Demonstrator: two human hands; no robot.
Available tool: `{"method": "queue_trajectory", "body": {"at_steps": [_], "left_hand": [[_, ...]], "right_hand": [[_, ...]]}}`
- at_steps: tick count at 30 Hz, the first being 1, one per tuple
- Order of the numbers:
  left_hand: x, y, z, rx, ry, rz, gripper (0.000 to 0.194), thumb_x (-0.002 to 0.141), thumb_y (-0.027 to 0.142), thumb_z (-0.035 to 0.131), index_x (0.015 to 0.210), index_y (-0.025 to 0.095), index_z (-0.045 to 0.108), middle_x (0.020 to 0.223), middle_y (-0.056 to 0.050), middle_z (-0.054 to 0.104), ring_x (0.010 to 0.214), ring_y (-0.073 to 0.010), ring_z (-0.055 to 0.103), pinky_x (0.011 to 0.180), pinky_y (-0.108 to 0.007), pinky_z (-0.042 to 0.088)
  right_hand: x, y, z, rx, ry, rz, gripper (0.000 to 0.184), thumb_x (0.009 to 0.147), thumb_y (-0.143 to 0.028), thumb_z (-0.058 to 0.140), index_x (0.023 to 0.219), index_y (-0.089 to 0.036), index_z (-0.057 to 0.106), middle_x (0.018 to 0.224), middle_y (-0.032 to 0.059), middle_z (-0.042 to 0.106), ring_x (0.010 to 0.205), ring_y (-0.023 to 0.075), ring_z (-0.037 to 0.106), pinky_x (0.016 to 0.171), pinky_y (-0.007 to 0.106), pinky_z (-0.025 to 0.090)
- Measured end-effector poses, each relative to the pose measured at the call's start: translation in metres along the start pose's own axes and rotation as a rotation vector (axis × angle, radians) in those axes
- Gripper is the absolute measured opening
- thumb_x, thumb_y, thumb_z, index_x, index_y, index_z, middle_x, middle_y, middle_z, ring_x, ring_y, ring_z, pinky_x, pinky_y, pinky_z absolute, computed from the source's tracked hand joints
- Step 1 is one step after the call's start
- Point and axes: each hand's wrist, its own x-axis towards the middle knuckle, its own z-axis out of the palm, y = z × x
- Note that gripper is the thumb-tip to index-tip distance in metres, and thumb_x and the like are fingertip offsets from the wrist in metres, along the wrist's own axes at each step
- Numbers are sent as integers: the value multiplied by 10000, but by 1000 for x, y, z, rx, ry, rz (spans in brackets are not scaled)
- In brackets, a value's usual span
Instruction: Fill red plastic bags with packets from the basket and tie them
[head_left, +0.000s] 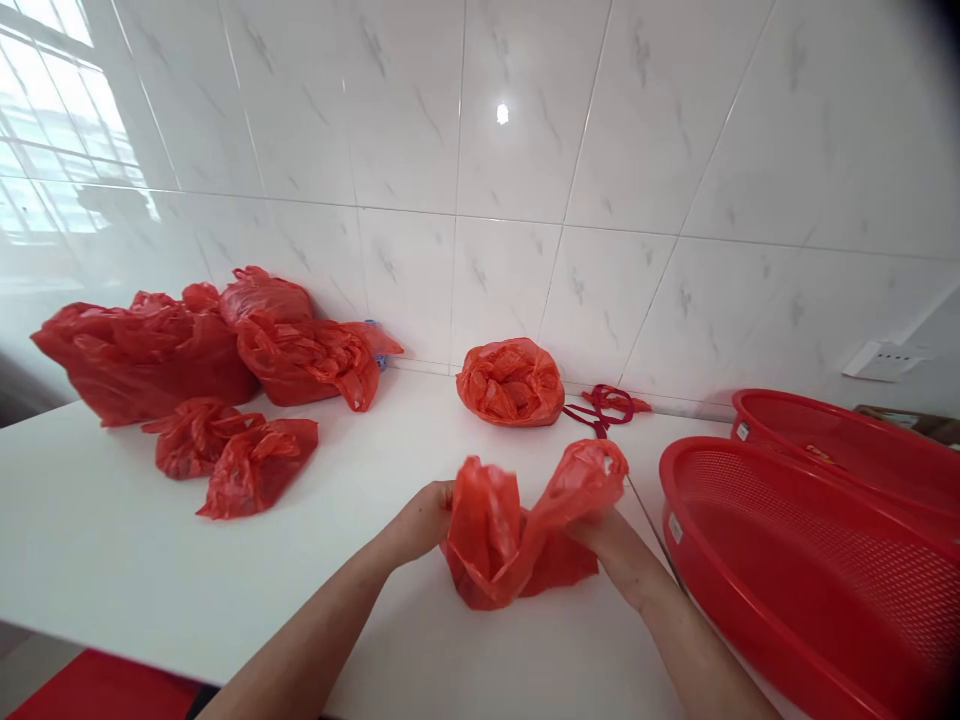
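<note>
Between my two hands is a red plastic bag (491, 560), its handles standing up and its lower part at the white tabletop. My left hand (426, 522) grips the bag's left side, its fingers partly behind the plastic. On the other side my right hand (600, 535) holds the bag below its right handle; the plastic hides most of those fingers. What the bag contains, if anything, I cannot see. Behind it, near the wall, sits a rounded red plastic bag (510, 382) with a crumpled top.
Several filled red bags (157, 350) are heaped at the back left, with smaller tied red bags (259, 465) in front. Large red plastic baskets (694, 560) stand at the right. Dark red ribbon (611, 405) lies by the tiled wall, which has a socket (885, 362).
</note>
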Motion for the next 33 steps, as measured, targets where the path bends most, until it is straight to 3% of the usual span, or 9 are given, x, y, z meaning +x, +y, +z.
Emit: {"method": "queue_trajectory", "body": {"at_steps": [2, 5, 9, 14, 17, 22, 25, 28, 33], "left_hand": [[12, 10, -1, -138, 7, 18, 133, 744, 317, 614, 748, 189, 652, 731, -31, 670, 670, -202, 614, 584, -306, 481], [29, 18, -2, -507, 87, -10, 154, 744, 295, 631, 835, 171, 635, 819, -55, 687, 718, -189, 635, 641, -297, 506], [53, 9, 3, -790, 246, -141, 209, 703, 257, 680, 867, 145, 615, 783, -85, 686, 677, -193, 651, 621, -301, 525], [70, -12, 11, -773, 338, -164, 166, 737, 301, 649, 790, 159, 581, 675, -27, 645, 553, -154, 607, 521, -263, 489], [68, -19, 14, -720, 341, -82, 277, 761, 429, 626, 856, 173, 586, 812, -43, 668, 662, -171, 635, 565, -261, 492], [56, -16, 18, -406, 213, 196, 792, 637, 452, 750, 1322, 231, 420, 1385, -113, 454, 1220, -286, 478, 933, -344, 445], [52, -10, 22, -173, 218, 148, 1054, 500, 343, 847, 1409, 252, 321, 1407, -114, 431, 1257, -314, 436, 995, -380, 391], [50, -7, 29, -145, 160, -30, 859, 529, 322, 831, 1308, 222, 483, 1167, -111, 627, 1043, -310, 598, 882, -393, 461], [47, -5, 33, -639, 109, -173, 347, 675, 338, 740, 965, 169, 651, 911, -84, 707, 797, -239, 670, 675, -307, 511]], "right_hand": [[9, -4, -7, 299, -31, 98, 369, 789, -498, 555, 996, -213, 664, 899, 81, 712, 889, 277, 657, 716, 409, 545], [26, -2, -19, 763, 37, 293, 369, 704, -404, 695, 1020, -223, 639, 1029, 62, 700, 947, 248, 653, 794, 378, 537], [50, 20, -16, 908, 154, 502, 241, 669, -250, 706, 900, -201, 659, 905, 47, 728, 821, 216, 680, 702, 307, 548], [61, 51, 1, 935, 210, 527, 153, 652, -187, 679, 802, -183, 650, 778, 35, 724, 681, 184, 669, 547, 257, 510], [60, 62, 4, 932, 227, 498, 182, 622, -184, 701, 792, -190, 637, 747, 10, 713, 663, 165, 658, 557, 245, 499], [54, 59, 2, 911, 137, 378, 330, 580, -189, 766, 886, -198, 641, 870, 20, 719, 793, 186, 661, 683, 273, 502], [50, 49, -1, 962, -13, 261, 495, 625, -309, 778, 1082, -221, 607, 1088, 71, 678, 964, 235, 634, 786, 343, 499], [46, 41, -4, 926, -112, 239, 596, 620, -421, 782, 1148, -223, 587, 1108, 94, 668, 988, 264, 629, 800, 378, 500], [41, 38, -13, 911, -9, 431, 326, 651, -355, 774, 919, -198, 674, 907, 63, 722, 860, 242, 670, 805, 380, 507]]}}
